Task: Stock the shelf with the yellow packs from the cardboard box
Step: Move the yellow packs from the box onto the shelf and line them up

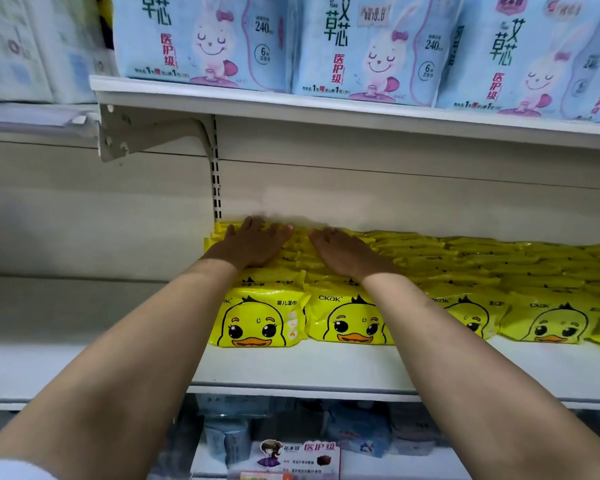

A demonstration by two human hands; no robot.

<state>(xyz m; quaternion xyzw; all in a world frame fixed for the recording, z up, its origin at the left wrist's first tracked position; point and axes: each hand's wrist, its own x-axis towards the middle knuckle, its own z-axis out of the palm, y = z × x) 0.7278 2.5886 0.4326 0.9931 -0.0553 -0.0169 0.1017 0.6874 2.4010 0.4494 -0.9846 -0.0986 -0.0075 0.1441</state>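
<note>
Yellow packs (413, 268) stand in rows on the white shelf (326, 367), duck faces to the front. The left hand (252, 245) and right hand (347, 252) lie flat and spread on top, likely pushing the far rows snug. No cardboard box shows.

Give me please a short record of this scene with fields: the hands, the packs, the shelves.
left hand: open, flat on top of the yellow duck packs
right hand: open, flat on the same rows, beside the left hand
yellow duck packs: upright in rows on the middle shelf, duck faces to the front
upper shelf: blue rabbit packs
lower shelf: blue packs, blurred
cardboard box: not in view
</note>
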